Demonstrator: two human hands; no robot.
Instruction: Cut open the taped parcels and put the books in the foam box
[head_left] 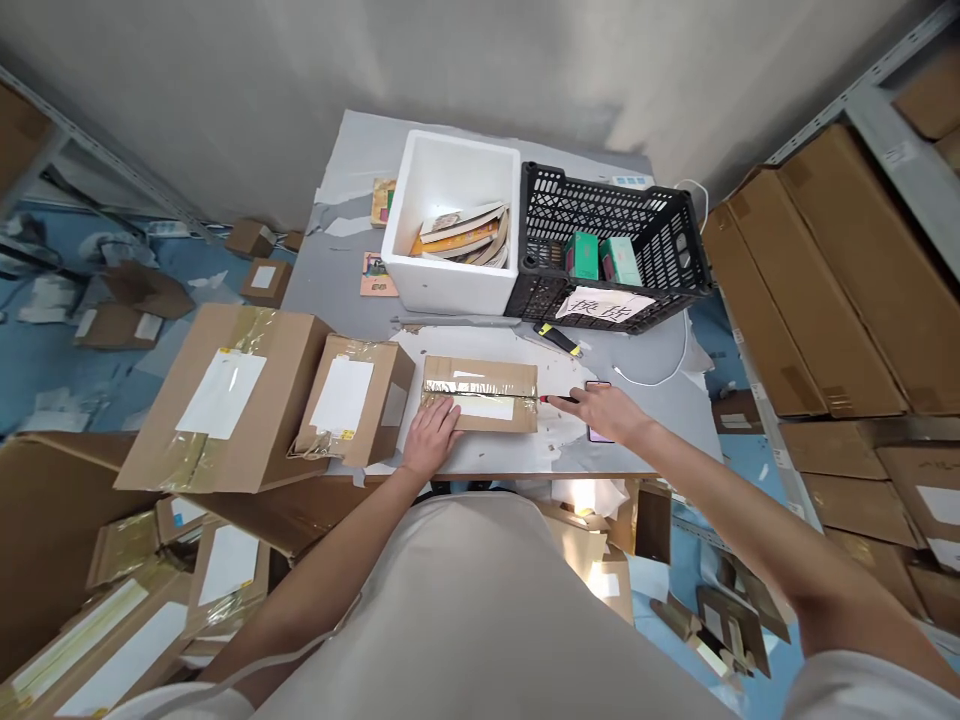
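A small cardboard box (517,415) sealed with clear tape lies flat at the table's front, with a white label on its top. My left hand (431,437) rests open on the box's left front corner, fingers laid over the top. My right hand (604,412) is closed around a slim red-and-black utility knife (559,399), its blade too small to make out. The knife's tip is at the right end of the taped seam, along which a dark line runs. Partly under my right hand lies a phone (598,436).
Two taped boxes, a large one (281,400) and a smaller one (384,385), stand at left. Behind are a white foam bin (450,285) of books and a black crate (615,190) with green boxes. A yellow-and-black cutter (559,340) and white cable (660,380) lie nearby.
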